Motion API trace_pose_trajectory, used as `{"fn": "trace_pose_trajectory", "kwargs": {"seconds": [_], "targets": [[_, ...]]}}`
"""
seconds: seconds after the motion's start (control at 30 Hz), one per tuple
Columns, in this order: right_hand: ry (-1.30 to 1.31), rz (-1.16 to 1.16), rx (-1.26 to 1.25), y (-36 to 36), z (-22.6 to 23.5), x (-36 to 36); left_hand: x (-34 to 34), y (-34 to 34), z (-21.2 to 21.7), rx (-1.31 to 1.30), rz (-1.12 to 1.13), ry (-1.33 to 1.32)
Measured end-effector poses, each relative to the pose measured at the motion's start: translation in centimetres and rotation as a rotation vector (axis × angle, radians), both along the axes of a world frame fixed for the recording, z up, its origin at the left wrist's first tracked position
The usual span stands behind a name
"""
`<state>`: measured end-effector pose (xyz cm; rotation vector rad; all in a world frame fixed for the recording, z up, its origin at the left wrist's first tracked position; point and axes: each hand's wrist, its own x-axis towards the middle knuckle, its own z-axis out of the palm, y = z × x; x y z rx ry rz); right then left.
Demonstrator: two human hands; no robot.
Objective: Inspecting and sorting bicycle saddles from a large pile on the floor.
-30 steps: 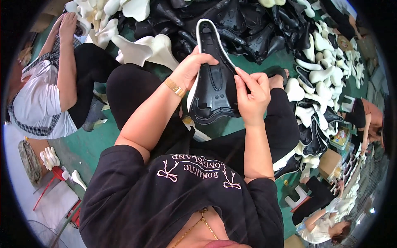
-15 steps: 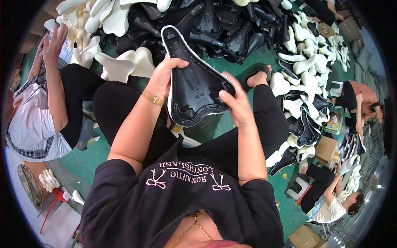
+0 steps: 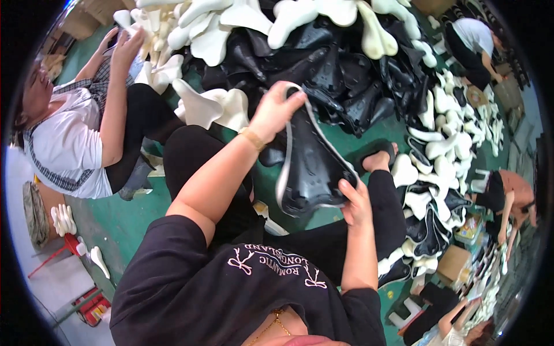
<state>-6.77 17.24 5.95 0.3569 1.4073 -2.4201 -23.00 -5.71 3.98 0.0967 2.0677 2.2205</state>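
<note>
I hold a black bicycle saddle (image 3: 311, 167) with a pale rim above my lap, its hollow underside facing me. My left hand (image 3: 274, 109) grips its narrow nose end at the top. My right hand (image 3: 355, 202) clasps the wide rear end at the lower right. A gold bracelet (image 3: 252, 138) sits on my left wrist. My black-trousered legs stretch out beneath the saddle over the green floor (image 3: 127, 216).
A big heap of black saddles (image 3: 346, 75) and white saddle shells (image 3: 213, 106) lies ahead and along the right. A seated person in a white top (image 3: 69, 144) works at the left. Other people (image 3: 508, 196) sit at the right with cardboard boxes (image 3: 453, 262).
The saddle has turned from lying across my hands to standing lengthwise. My left hand rose to its nose end while my right hand dropped to the wide end.
</note>
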Motion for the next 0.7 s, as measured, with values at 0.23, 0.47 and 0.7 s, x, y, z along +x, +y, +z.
{"fn": "trace_pose_trajectory", "kwargs": {"seconds": [0.23,0.47,0.7], "targets": [[-0.203,-0.662,0.229,17.2,2.8,1.3,-7.9,-4.0,0.6,-0.845,-1.05,-0.142],[0.078,-1.143,0.081,33.5,2.8,-3.0,-11.7,-14.1,-8.9,-1.358,-0.648,0.287],[-0.171,0.154,0.859,8.2,-15.2,-18.1,-6.5,-12.0,-20.6,-1.702,-0.702,0.827]]}}
